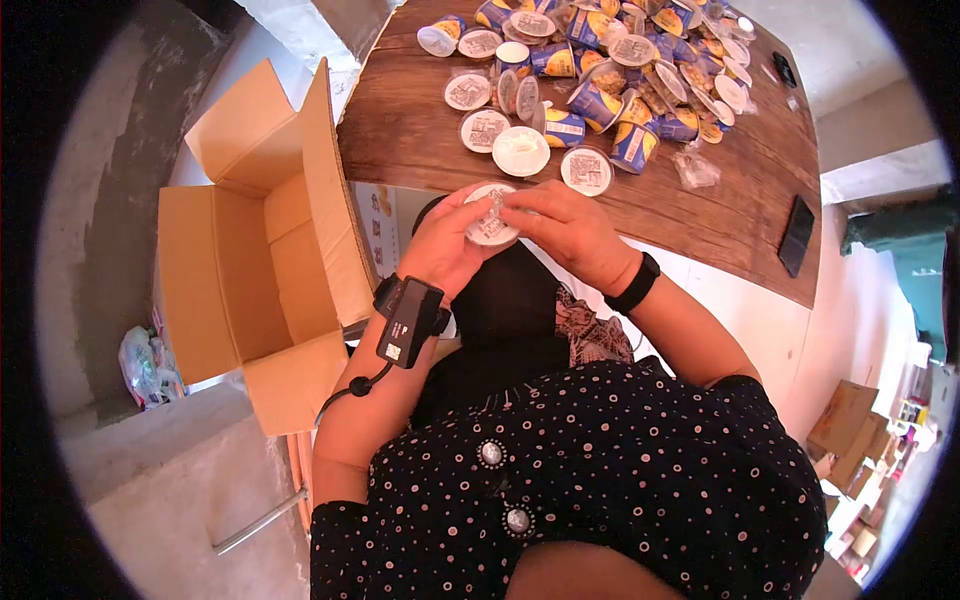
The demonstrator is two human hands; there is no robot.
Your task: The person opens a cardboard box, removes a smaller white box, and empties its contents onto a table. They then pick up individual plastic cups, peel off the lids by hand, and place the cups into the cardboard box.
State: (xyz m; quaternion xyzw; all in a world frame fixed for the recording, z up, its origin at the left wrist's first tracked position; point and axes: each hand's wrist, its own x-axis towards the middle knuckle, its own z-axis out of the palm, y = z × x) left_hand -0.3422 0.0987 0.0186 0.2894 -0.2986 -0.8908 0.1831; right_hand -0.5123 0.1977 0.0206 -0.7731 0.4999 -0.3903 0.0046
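Observation:
Between both hands, just off the table's near edge, is a round cup with a printed white lid facing up. My left hand wraps round its left side, thumb over the lid. The fingers of my right hand press on the lid from the right. Just beyond them on the wooden table lie a plain white round lid or cup and a printed lidded cup. Blue and yellow cups are heaped farther back.
An open cardboard box stands left of the table, its flaps spread. A dark phone lies near the table's right edge, and crumpled clear plastic is by the heap. More cardboard boxes are at the far right.

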